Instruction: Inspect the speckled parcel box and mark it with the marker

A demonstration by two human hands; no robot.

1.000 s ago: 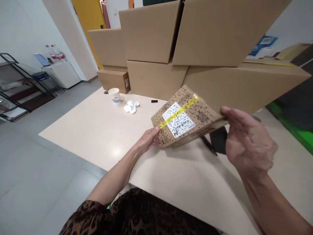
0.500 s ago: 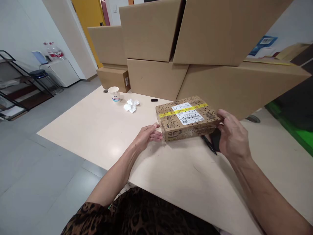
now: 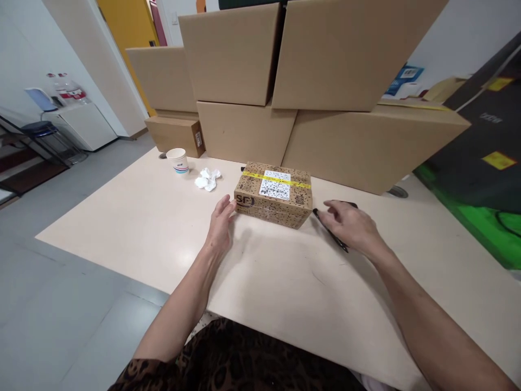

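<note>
Leopard-print garment, brown and black; forearms bare, no rings or watch visible.

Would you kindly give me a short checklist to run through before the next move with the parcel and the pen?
1. Parcel lies flat on the table: ok.
2. Label side faces up: ok.
3. Left hand is at the parcel's left end, open: ok.
4. Right hand is over the black pen, open: ok.
5. Pen gripped: not ok.
6. Yellow tape unbroken: cannot tell.
</note>
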